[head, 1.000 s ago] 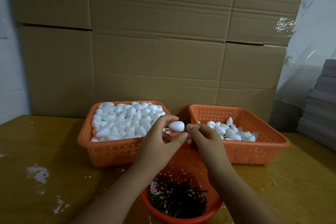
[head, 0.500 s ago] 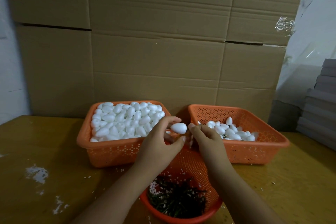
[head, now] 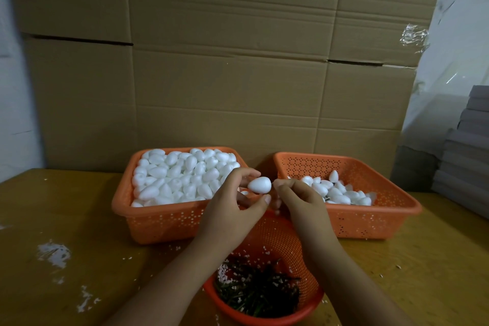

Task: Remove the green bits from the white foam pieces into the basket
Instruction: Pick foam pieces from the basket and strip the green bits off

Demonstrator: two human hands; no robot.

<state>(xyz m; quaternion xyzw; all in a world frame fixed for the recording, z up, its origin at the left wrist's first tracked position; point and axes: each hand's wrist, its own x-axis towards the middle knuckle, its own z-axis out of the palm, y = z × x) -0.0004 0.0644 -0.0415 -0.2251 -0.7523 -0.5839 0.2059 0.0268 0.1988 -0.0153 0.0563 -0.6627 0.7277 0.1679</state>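
Observation:
My left hand (head: 232, 206) pinches a white egg-shaped foam piece (head: 259, 184) between its fingertips, held above the round orange basket (head: 275, 235). My right hand (head: 299, 198) has its fingertips pressed together at the pointed end of that foam piece; what they pinch is too small to see. The round basket holds a heap of dark green bits (head: 259, 291) mixed with white crumbs.
Behind my hands stand two rectangular orange baskets: the left one (head: 158, 222) heaped with white foam pieces, the right one (head: 370, 222) holding fewer. Cardboard boxes (head: 232, 61) form a wall behind. Foam crumbs (head: 53, 254) dot the wooden table. Grey stacked sheets (head: 465, 156) sit at the right.
Both hands have held their place over the round basket. The foam piece has turned slightly in my left fingers while my right fingertips stayed at its tip.

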